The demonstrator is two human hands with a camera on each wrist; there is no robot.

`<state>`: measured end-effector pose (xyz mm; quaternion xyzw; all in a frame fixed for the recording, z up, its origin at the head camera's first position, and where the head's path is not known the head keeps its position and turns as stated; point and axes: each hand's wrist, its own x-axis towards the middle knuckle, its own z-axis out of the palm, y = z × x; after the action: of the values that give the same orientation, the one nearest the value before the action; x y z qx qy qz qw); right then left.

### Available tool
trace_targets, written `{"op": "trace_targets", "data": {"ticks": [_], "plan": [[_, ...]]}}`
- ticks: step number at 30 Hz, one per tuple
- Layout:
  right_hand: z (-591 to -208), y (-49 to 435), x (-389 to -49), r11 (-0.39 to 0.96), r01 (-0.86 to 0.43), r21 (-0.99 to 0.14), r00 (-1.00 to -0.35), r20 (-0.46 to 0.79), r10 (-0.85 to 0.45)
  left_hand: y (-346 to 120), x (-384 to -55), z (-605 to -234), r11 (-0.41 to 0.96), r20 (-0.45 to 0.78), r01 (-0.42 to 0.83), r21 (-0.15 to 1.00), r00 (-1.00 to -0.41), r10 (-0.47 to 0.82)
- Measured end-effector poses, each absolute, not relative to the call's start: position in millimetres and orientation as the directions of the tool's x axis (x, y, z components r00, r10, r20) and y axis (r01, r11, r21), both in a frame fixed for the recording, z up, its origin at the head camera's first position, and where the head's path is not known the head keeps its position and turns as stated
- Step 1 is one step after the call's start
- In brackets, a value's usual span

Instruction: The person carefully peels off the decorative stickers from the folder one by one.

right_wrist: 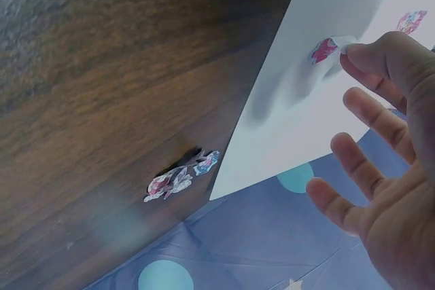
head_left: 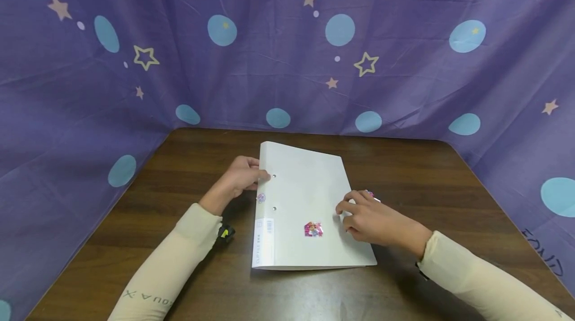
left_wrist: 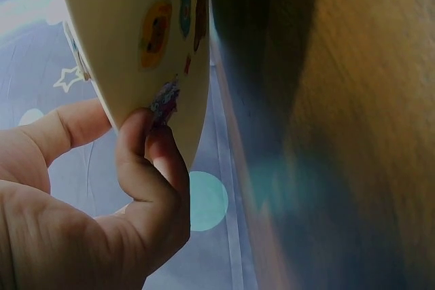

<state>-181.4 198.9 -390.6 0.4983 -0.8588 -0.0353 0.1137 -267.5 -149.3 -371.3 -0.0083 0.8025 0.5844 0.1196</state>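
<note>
Curtain [head_left: 278,76]: purple, printed with stars and dots, hanging behind and at both sides. Table [head_left: 404,176]: dark wood grain, faintly glossy.

Folder [head_left: 310,176]: white, on the table between the hands, spine toward the left hand. Left wrist view shows its spine side raised off the wood. Judged light, semi-stiff, smooth enough to slip, and apt to bow under pressure. Best hold: the spine edge, or flat on the plain cover, off any sticker.

Left hand [head_left: 242,176]: pinches the spine edge, thumb over the front, curled fingers behind. Those fingers touch a purple sticker [left_wrist: 165,102] and may rub it.

Right hand [head_left: 370,221]: over the folder's right edge, well apart from the left hand. Thumb and forefinger appear to pinch a small sticker [right_wrist: 325,50] with a white bit at its edge; other fingers spread. Sticker judged thin, soft, easily creased or torn; hold by the rim.

Label [head_left: 264,241]: at the spine's lower end.

Other stickers: orange one [left_wrist: 155,34] on the face at the left fingers; pink one [head_left: 313,229] on the cover, low. Loose stickers [right_wrist: 178,181] lie on the table near a folder corner, mostly hidden by the right hand in the head view.

Rivets [head_left: 274,208]: two, beside the spine.
</note>
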Motion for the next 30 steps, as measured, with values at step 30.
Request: {"op": "trace_targets", "data": {"ticks": [30], "plan": [[-383, 244, -218, 0.635, -0.764, 0.117, -0.588, 0.28, -0.759, -149, -266, -370, 0.326, -0.203, -0.156, 0.932, -0.972, 0.115]]}}
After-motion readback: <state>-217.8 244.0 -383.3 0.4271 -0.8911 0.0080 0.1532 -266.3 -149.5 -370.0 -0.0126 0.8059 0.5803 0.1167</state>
